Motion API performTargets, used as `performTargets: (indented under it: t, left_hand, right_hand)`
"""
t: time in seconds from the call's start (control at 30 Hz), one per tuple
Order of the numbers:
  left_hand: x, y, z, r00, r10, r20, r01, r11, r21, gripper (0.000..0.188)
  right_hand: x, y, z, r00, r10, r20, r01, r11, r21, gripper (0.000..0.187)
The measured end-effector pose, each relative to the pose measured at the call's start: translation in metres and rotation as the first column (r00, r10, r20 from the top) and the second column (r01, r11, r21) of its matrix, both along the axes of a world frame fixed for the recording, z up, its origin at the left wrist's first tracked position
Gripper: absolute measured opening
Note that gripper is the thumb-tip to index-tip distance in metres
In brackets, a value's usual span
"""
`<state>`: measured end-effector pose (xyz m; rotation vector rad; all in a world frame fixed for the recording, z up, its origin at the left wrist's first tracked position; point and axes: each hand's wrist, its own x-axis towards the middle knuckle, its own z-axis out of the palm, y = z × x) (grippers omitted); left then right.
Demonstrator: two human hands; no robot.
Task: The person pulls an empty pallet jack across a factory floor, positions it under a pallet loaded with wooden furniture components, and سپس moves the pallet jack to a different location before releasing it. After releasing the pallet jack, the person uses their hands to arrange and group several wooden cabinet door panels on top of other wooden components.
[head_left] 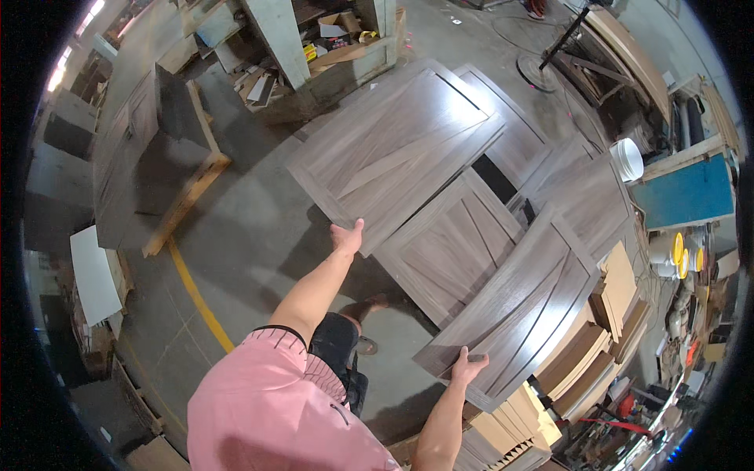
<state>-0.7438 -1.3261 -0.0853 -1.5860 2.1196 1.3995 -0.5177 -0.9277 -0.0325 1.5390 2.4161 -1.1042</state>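
Note:
My left hand [346, 238] grips the near corner of a large grey-brown wood-grain door panel [393, 157] with a diagonal brace, thumb on top and fingers beneath. At the lower right, my right hand [469, 367] holds the near edge of a similar braced panel [526, 306], its fingers partly hidden underneath. Between the two lies another braced door panel [452, 247], partly covered by the right one. Farther back, a smaller-looking panel [510, 137] and a plain-faced panel [585, 192] overlap them. What supports these panels is mostly hidden.
Stacked cardboard-coloured boards [577, 357] stand right of the panels. A dark cabinet-like stack [157, 157] on a wooden pallet is at left, near a yellow floor line [196, 294]. A scrap-filled shelf unit [342, 59] stands behind; a white bucket [627, 160] sits at right.

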Motion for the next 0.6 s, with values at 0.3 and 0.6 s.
performTargets:
  t: [0.3, 0.6]
  left_hand:
    - [-0.003, -0.010, -0.010, 0.998, -0.017, 0.059, 0.014, 0.999, 0.052, 0.093]
    - [0.015, -0.041, 0.028, 0.994, 0.112, 0.011, -0.112, 0.976, 0.186, 0.076]
  right_hand:
    - [-0.001, 0.002, 0.002, 0.999, -0.009, 0.046, 0.008, 1.000, 0.021, 0.080]
    - [-0.001, 0.003, 0.006, 0.999, -0.040, 0.010, 0.040, 0.999, -0.005, 0.082]
